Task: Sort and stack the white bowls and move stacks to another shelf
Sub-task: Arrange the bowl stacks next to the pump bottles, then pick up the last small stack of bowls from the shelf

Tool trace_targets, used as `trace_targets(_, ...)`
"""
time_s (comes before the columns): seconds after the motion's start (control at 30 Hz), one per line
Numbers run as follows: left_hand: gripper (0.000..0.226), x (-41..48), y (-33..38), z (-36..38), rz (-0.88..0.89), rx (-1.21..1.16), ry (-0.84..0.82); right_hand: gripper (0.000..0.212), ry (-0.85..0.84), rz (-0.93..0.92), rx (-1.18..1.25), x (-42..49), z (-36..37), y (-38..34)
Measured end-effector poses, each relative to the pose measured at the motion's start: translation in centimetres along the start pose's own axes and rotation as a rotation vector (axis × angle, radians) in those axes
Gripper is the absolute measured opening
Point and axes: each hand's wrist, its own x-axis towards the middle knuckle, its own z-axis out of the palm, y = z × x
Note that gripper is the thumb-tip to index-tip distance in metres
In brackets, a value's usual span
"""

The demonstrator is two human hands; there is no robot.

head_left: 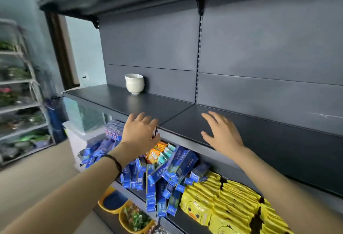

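Holds nothing in the left grip [140, 133]: fingers spread and lightly bent, back of the hand toward the camera, raised just in front of the front edge of a long dark grey metal shelf [185, 116]. Holds nothing in the right grip [221, 134] either: fingers fanned apart and straight, thumb out to the side, over the same front edge, beside the left grip with a clear gap between the 2. Cannot tell whether either grip touches the metal. Wears a thin dark band [116, 163] on the wrist behind the left grip.

Beyond the left grip and well apart from both grips: a stack of nested white ceramic bowls [134, 84], upright at the back of that shelf, close to the dark back panel [157, 48]. Looks like 2 or 3 bowls; exact count unclear.

Under the grips, on the next shelf down: a tumbled heap of blue cardboard boxes [167, 174] below the left grip, an orange printed packet [155, 153] just under it, and rows of yellow packets with a duck print [222, 206] below the right grip. Lower still, 2 yellow tubs [111, 211]. Far left of the left grip: a clear plastic lidded bin [79, 131] on the floor and a white tiered rack of potted plants [22, 92], blurred.
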Motion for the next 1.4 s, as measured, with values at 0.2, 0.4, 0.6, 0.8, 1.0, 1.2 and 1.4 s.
trace_targets(0.2,0.06,1.1,-8.0,5.1,-0.099,0.053,-0.075,0.057,-0.07,-0.116,0.026,7.9,4.6,-6.0)
trace_targets(0.4,0.055,7.2,-13.9,10.6,-0.109,0.048,-0.002,0.059,-0.116,-0.136,-0.005,18.1,10.0,-9.1)
trace_targets(0.6,0.052,14.9,-19.2,15.2,-0.091,0.042,0.027,0.057,-0.094,-0.105,-0.008,26.8,14.1,-10.7)
trace_targets(0.8,0.061,19.1,-22.5,20.9,-0.135,-0.072,-0.015,0.057,-0.135,-0.074,0.012,32.5,18.0,-12.1)
trace_targets(1.0,0.07,24.4,-25.9,25.6,-0.269,-0.443,-0.127,0.056,-0.163,0.007,0.085,37.5,22.3,-13.2)
trace_targets(1.2,0.086,31.5,-29.8,29.6,-0.386,-1.317,-0.031,0.062,-0.18,0.258,0.293,44.3,26.1,-14.5)
trace_targets(1.4,0.108,38.5,-34.3,34.1,-0.326,-1.659,-0.006,0.087,-0.11,0.416,0.832,50.6,30.4,-17.5)
